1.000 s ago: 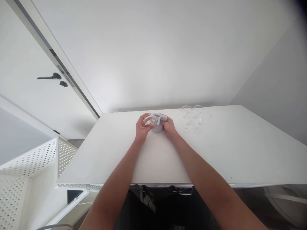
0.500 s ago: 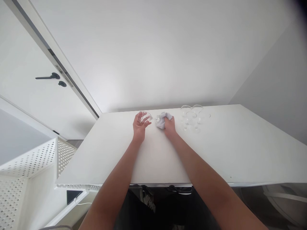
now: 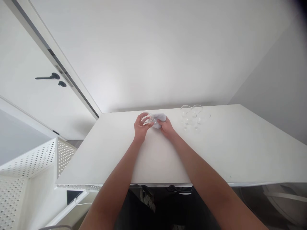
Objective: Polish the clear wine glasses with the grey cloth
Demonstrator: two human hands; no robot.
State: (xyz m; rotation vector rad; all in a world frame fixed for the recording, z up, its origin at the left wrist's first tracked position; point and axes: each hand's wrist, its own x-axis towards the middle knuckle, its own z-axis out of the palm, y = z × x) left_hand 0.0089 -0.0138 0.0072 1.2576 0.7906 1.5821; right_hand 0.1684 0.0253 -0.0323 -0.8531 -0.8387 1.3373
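Observation:
My left hand (image 3: 141, 126) is closed around the bowl of a clear wine glass (image 3: 146, 118), which lies tilted sideways with its foot toward the right. In my right hand (image 3: 166, 126) is a pale grey-white cloth (image 3: 160, 117), pressed against the stem and foot end of that glass. The cloth hides part of the foot. To the right, several more clear wine glasses (image 3: 191, 118) stand upright close together on the white tabletop (image 3: 168, 159), apart from both hands.
A white wall (image 3: 153, 57) rises behind the table's back edge. At the left is a door with a black handle (image 3: 48, 76), and a white perforated panel (image 3: 63, 153) stands beside the table. A small dark speck lies near the front edge.
My right hand has moved left with the cloth, closer to my left hand. The glass has turned slightly, and my left hand has shifted a little to the right.

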